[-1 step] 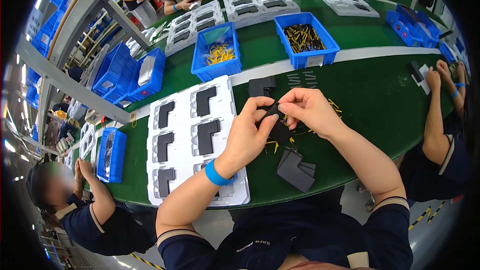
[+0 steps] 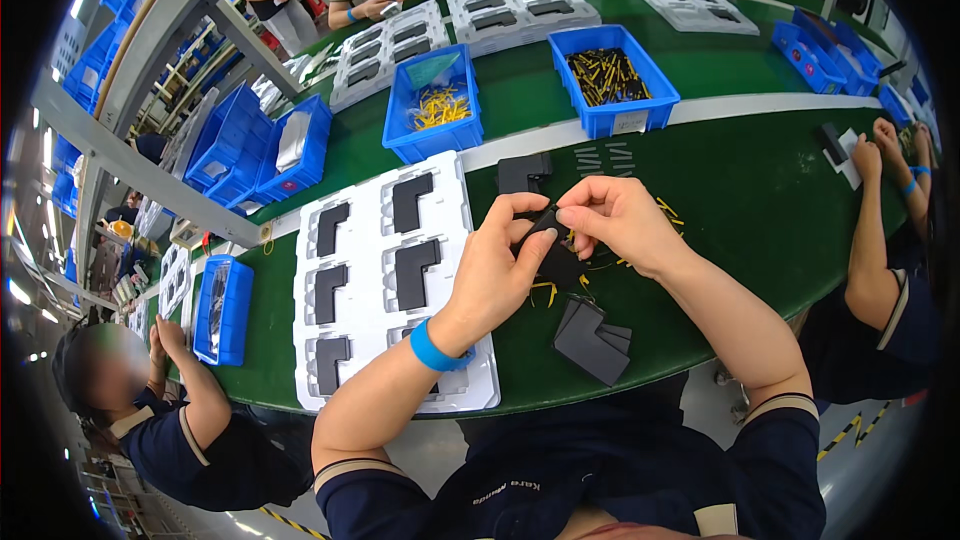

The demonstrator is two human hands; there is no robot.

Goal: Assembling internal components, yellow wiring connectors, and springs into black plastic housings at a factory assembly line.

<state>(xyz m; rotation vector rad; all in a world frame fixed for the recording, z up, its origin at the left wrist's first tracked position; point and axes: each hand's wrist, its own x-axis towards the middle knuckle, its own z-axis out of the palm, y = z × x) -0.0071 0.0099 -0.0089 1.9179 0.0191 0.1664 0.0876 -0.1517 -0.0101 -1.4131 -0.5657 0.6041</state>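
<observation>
My left hand (image 2: 505, 255), with a blue wristband, grips a small black part (image 2: 543, 221) between thumb and fingers. My right hand (image 2: 618, 225) pinches thumb and forefinger together at the upper end of that part; whatever sits between those fingertips is too small to make out. Under both hands lies a dark flat piece (image 2: 563, 266), partly hidden, with thin yellow strips (image 2: 545, 290) scattered about it. Closer to me, several L-shaped dark grey pieces (image 2: 592, 342) are fanned in a pile. More black pieces (image 2: 522, 173) lie just beyond my left hand.
Left of my hands, a white moulded tray (image 2: 372, 240) holds L-shaped black pieces. Farther back stand a blue bin (image 2: 430, 135) of yellow strips and another blue bin (image 2: 612, 115) of black-and-yellow strips. Small grey strips (image 2: 603, 157) lie on the green table (image 2: 740, 200). Co-workers sit at both sides.
</observation>
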